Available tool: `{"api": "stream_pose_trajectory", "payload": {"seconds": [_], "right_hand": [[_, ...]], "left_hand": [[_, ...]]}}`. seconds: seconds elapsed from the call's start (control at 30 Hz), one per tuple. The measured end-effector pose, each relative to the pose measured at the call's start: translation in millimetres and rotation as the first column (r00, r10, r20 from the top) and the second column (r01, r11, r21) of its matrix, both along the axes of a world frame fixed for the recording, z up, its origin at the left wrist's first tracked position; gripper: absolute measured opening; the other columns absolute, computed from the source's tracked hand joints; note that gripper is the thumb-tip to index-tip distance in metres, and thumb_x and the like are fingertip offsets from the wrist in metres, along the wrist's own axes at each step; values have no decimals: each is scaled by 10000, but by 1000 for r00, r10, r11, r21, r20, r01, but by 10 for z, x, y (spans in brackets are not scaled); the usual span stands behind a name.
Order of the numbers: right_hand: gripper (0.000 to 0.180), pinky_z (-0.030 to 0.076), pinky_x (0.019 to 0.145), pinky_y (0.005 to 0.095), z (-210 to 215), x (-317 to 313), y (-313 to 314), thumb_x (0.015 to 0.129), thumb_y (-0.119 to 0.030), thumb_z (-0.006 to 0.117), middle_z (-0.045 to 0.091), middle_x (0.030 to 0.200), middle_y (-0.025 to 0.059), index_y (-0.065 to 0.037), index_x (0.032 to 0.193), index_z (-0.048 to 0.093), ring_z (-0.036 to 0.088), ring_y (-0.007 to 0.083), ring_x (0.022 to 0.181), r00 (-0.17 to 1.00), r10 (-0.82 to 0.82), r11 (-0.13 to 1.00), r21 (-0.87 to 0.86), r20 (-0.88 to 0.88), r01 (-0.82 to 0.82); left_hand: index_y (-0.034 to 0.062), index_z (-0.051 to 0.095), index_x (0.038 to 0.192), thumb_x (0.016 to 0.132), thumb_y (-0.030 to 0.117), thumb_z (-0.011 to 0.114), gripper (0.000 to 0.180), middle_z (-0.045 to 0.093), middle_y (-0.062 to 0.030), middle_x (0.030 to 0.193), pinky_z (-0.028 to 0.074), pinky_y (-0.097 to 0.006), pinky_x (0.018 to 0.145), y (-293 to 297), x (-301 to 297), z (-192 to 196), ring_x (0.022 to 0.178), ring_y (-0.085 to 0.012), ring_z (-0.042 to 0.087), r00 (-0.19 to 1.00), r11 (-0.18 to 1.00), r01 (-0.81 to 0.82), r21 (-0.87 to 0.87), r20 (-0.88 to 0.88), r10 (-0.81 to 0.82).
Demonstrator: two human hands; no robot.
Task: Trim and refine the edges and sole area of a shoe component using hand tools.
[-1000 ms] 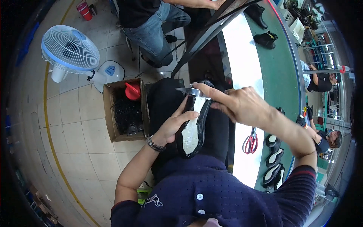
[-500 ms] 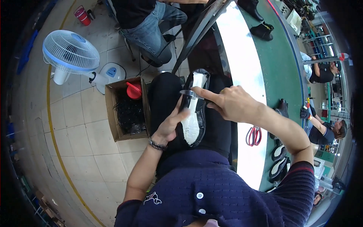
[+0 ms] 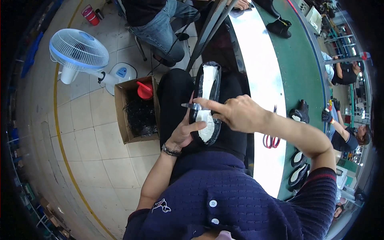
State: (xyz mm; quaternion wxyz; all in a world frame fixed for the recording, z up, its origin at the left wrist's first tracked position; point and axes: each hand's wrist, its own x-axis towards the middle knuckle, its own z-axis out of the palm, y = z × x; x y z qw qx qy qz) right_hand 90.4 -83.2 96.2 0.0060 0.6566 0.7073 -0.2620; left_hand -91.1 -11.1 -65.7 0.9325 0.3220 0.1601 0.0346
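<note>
A black shoe (image 3: 209,82) with a white middle on its underside lies bottom up above my lap, toe and heel pointing away from and toward me. My left hand (image 3: 183,134) grips its left side near the close end, thumb on the white part. In my right hand (image 3: 244,114) is a short metal blade (image 3: 192,106), laid across the shoe's middle. The index finger stretches along the blade; the other fingers curl, and the handle is hidden beneath them.
Left of my legs stands a cardboard box (image 3: 121,116) with black scraps and a red container (image 3: 145,91). Red-handled scissors (image 3: 271,141) lie on the white worktop (image 3: 266,172). Shoes (image 3: 298,176) rest on the green belt (image 3: 298,76). A fan (image 3: 79,48) and a seated person (image 3: 154,36) are farther off.
The shoe has shifted slightly away from my body and its close end has moved a little right. My right hand and the blade have slid slightly toward me along the underside.
</note>
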Motion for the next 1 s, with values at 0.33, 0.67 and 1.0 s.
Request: {"api": "stream_pose_trajectory", "payload": {"seconds": [0.33,0.67,1.0], "right_hand": [[671,451,408,363,-4,-43,-47,953,-214,554,574,512,88,-234,1523,202,572,246,405,988,-106,978,-171,109,123],[731,426,335,289,3,-130,-212,936,-157,520,595,612,107,-320,1541,144,573,180,409,998,-12,1000,-20,55,13],[652,500,563,458,-188,360,-338,902,-189,615,647,694,204,-213,1478,309,649,393,626,838,-465,860,78,-284,504]], "left_hand": [[148,86,1554,963,136,554,754,439,-48,1360,384,-310,1037,-168,97,155,1224,-130,465,971,970,-237,-45,-15,237],[31,590,1183,695,32,825,542,615,-41,1119,483,-305,923,100,0,195,1079,-152,577,978,989,128,80,-173,-113],[108,399,1401,834,206,762,680,585,1,1158,485,-289,911,485,589,385,1045,-108,575,912,992,123,-36,-389,-128]]}}
